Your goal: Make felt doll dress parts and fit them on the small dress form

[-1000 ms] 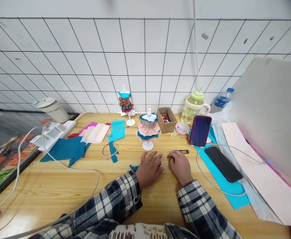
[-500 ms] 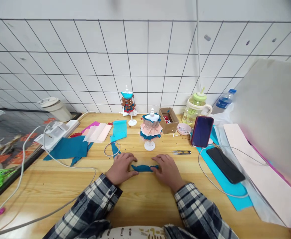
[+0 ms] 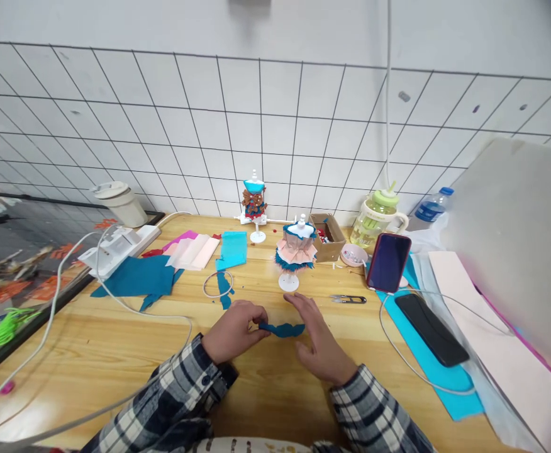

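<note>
Pinched between the fingertips of my left hand (image 3: 238,328) is one end of a dark teal strip of crepe paper (image 3: 283,329). Its other end points toward my right hand (image 3: 321,340), whose thumb and fingers are spread around that end, apparently not gripping it. Beyond my hands stands a small white dress-form stand (image 3: 289,282) wearing a miniature dress (image 3: 296,248) of peach and teal ruffles. A second little mannequin (image 3: 255,202), in turquoise, brown and red, stands farther back. Thread snips (image 3: 348,299) lie to the right of my right hand.
On the left lie a bracelet-like ring (image 3: 218,296), teal paper (image 3: 138,277), pale pink paper (image 3: 193,251) and a power strip (image 3: 119,248) with cables. At right are a cardboard box (image 3: 328,248), bead dish (image 3: 353,255), propped phone (image 3: 389,263), black phone (image 3: 431,330) and jug (image 3: 372,220).
My right hand has let go of the strip's right end and opened. The left hand keeps its pinch, and the strip now looks raised and wavy. The camera view has shifted.
</note>
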